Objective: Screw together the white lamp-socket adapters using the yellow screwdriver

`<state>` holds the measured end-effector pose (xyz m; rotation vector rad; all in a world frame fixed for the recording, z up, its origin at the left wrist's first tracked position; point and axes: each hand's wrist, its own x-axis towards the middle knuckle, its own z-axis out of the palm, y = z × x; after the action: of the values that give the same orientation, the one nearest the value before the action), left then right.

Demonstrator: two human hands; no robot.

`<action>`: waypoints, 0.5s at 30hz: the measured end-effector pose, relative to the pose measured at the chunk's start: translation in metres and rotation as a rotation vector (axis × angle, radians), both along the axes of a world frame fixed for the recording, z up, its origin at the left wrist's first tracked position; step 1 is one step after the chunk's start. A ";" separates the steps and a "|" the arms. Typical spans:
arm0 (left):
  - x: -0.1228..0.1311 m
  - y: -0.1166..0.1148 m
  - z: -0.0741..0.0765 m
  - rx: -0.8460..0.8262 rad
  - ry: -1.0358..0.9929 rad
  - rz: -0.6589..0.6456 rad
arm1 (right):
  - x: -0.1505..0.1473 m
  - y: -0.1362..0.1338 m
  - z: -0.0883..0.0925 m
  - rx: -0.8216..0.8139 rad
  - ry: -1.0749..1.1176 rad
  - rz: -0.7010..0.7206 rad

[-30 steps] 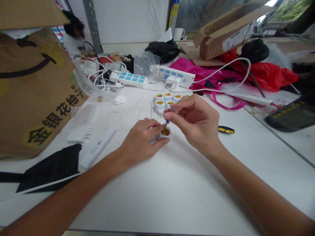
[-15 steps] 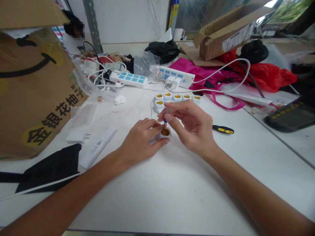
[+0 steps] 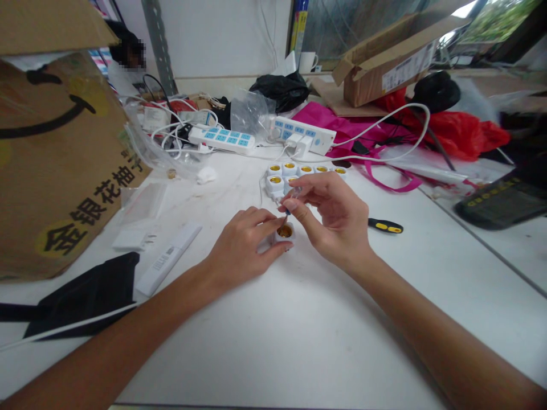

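Note:
On the white table my left hand (image 3: 244, 242) grips a small white lamp socket (image 3: 285, 231), with its brass-coloured threaded opening facing up. Between the thumb and fingers of my right hand (image 3: 335, 219) is a slim screwdriver (image 3: 288, 212), slanting down so that its shaft enters the socket. The tip inside is too small to make out. Behind my right hand stand several more white lamp sockets (image 3: 276, 181) with brass-coloured insides, partly hidden by that hand. A black and yellow screwdriver handle (image 3: 385, 226) shows to the right of my right wrist.
Two white power strips (image 3: 222, 138) and tangled cables lie at the back. A large cardboard box (image 3: 51, 165) stands at the left, beside a long white carton (image 3: 168, 259) and a black flat piece (image 3: 94, 296). Pink fabric, red bags and an open box (image 3: 384, 68) fill the back right.
The screwdriver in my right hand has turned or tilted slightly, its shaft still in the socket. My left hand keeps its grip. The whole view has shifted a little.

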<state>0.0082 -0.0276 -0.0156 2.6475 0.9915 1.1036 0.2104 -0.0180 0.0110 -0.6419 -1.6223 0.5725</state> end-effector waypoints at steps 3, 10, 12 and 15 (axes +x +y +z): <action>0.000 -0.001 0.002 -0.012 -0.008 0.017 | -0.002 -0.002 0.003 0.045 0.087 -0.041; 0.001 -0.002 0.004 0.037 -0.112 0.089 | -0.001 -0.006 0.000 0.188 0.046 -0.182; 0.001 -0.003 0.004 0.049 -0.118 0.090 | 0.000 -0.007 -0.005 0.205 -0.017 -0.189; 0.001 -0.003 0.003 0.049 -0.113 0.086 | 0.000 -0.007 -0.008 0.235 -0.053 -0.170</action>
<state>0.0087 -0.0302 -0.0129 2.5679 1.0781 1.2955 0.2101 -0.0249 0.0028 -0.6159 -1.6351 0.2376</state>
